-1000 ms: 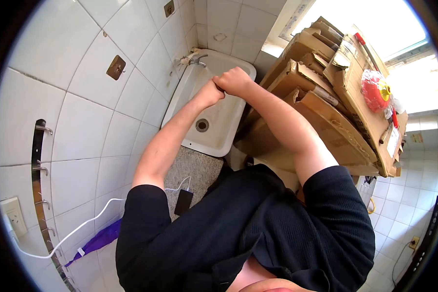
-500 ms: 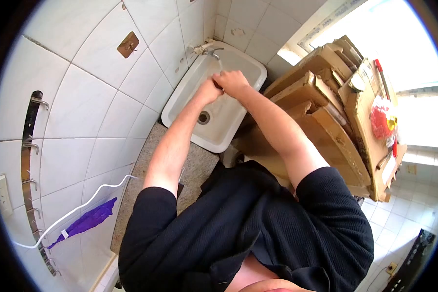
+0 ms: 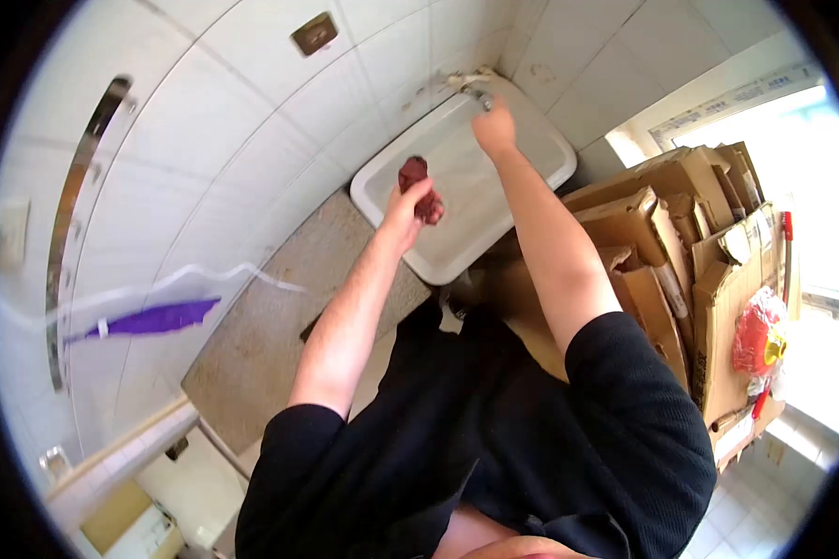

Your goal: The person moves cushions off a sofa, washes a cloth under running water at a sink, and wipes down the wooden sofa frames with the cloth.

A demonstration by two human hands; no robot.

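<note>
My left hand point(image 3: 408, 203) is closed around a dark red wet lump point(image 3: 418, 186), perhaps a cloth, held over the white sink point(image 3: 545, 154). My right hand point(image 3: 494, 126) reaches to the far end of the sink and touches the tap point(image 3: 475, 88) on the tiled wall. Whether its fingers grip the tap handle is not clear. Both forearms are bare, with black sleeves at the upper arms.
A speckled stone counter point(image 3: 280, 335) runs left of the sink. Stacked cardboard boxes point(image 3: 680, 242) with a red bag point(image 3: 758, 333) crowd the right side. A purple strip point(image 3: 149, 319) and white cable point(image 3: 233, 275) hang by the tiled wall; a metal hook rail point(image 3: 84, 177) is mounted there.
My hands have parted: the right one moved up to the tap, the left stays over the basin with the dark red lump now visible. The view swung and blurred.
</note>
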